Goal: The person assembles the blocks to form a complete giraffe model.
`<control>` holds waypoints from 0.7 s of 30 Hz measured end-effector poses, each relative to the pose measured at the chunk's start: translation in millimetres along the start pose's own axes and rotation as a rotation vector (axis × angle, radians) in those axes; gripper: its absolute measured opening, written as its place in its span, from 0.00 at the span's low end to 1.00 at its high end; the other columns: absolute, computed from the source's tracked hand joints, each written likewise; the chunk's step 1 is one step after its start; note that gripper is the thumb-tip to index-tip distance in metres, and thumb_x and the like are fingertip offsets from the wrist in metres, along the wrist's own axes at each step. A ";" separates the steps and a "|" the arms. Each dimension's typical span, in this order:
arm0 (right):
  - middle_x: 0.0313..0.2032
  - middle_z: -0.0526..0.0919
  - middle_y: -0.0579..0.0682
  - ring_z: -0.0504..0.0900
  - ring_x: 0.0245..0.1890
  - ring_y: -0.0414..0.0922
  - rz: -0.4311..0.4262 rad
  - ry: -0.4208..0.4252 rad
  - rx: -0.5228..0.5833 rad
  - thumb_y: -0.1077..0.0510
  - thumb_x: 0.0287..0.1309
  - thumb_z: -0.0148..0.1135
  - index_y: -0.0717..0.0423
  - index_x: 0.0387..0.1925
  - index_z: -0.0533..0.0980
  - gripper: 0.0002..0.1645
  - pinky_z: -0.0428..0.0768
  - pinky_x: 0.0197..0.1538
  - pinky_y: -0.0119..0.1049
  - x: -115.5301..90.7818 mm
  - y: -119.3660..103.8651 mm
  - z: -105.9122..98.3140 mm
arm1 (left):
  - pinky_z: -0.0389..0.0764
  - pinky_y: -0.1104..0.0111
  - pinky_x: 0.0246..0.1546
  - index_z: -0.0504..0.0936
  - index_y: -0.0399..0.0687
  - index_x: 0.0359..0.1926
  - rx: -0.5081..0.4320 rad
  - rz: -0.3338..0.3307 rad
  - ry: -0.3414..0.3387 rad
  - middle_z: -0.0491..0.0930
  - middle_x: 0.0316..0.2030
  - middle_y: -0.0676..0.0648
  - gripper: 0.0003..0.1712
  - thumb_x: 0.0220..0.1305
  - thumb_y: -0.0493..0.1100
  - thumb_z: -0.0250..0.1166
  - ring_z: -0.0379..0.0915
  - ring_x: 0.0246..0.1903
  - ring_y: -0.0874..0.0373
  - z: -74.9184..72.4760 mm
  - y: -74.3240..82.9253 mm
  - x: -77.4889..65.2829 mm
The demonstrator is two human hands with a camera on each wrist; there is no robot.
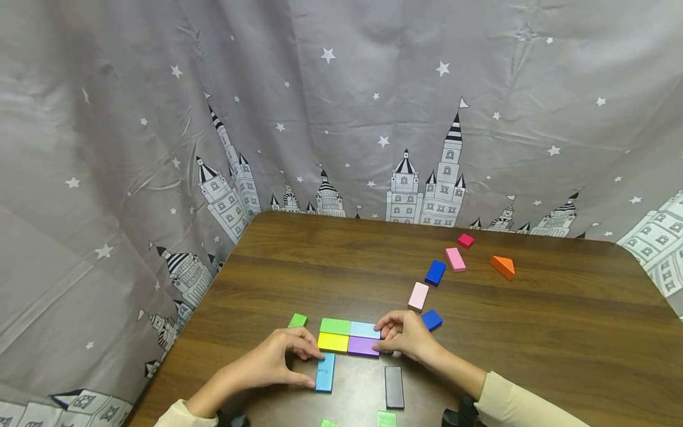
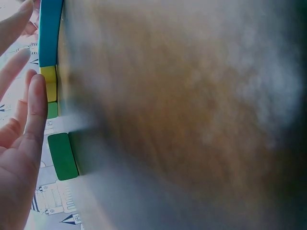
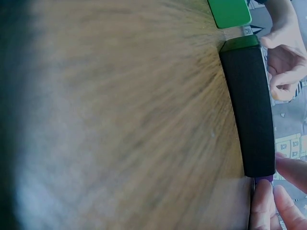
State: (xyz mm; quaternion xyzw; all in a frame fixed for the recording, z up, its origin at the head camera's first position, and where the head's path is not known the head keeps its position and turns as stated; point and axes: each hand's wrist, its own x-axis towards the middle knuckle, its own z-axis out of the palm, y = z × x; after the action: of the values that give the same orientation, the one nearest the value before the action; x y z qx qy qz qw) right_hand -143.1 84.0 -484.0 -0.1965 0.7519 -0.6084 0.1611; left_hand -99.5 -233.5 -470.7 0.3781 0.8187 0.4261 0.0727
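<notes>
Near the table's front, my left hand (image 1: 280,359) has its thumb and forefinger spread along the left side of a blue block (image 1: 326,372), fingertips right at its edge. Its fingers look fairly straight in the left wrist view. My right hand (image 1: 408,337) touches the right ends of a light blue block (image 1: 365,330) and a purple block (image 1: 363,346) with forefinger and thumb. These two lie flush against a light green block (image 1: 335,326) and a yellow block (image 1: 332,342), forming a rectangle. The blue block stands lengthwise just below the yellow one.
A dark grey block (image 1: 394,387) lies below my right hand; a green block (image 1: 298,321) lies behind my left. Pale green blocks (image 1: 386,418) sit at the front edge. Pink, blue and red blocks (image 1: 465,241) and an orange triangle (image 1: 503,267) trail toward the back right.
</notes>
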 end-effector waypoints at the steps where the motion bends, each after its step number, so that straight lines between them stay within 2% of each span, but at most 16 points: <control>1: 0.26 0.80 0.56 0.76 0.21 0.36 0.000 -0.001 0.000 0.73 0.42 0.77 0.75 0.36 0.80 0.17 0.73 0.24 0.22 0.0 0.2 0.1 | 0.82 0.69 0.39 0.88 0.48 0.45 0.003 0.000 0.000 0.81 0.41 0.55 0.20 0.49 0.44 0.81 0.78 0.38 0.60 0.2 0.3 -0.1; 13: 0.26 0.80 0.57 0.75 0.21 0.36 0.014 -0.007 0.018 0.73 0.43 0.77 0.75 0.36 0.79 0.17 0.72 0.24 0.22 -0.9 -1.3 0.3 | 0.82 0.70 0.40 0.88 0.47 0.46 -0.007 0.002 -0.044 0.80 0.41 0.53 0.18 0.55 0.47 0.77 0.78 0.39 0.61 2.5 2.3 -1.5; 21: 0.26 0.80 0.57 0.76 0.22 0.36 0.021 -0.010 0.029 0.73 0.43 0.76 0.77 0.36 0.79 0.17 0.73 0.24 0.22 -0.6 -0.7 -0.2 | 0.82 0.71 0.42 0.89 0.49 0.44 -0.008 -0.029 -0.045 0.80 0.41 0.55 0.17 0.53 0.46 0.79 0.76 0.42 0.65 2.3 1.9 -2.3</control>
State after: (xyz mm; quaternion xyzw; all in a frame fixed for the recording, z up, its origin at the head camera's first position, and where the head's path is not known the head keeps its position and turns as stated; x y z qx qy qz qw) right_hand -142.6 84.3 -483.3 -0.1894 0.7443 -0.6164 0.1738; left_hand -95.8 -233.0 -471.2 0.3754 0.8206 0.4194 0.0989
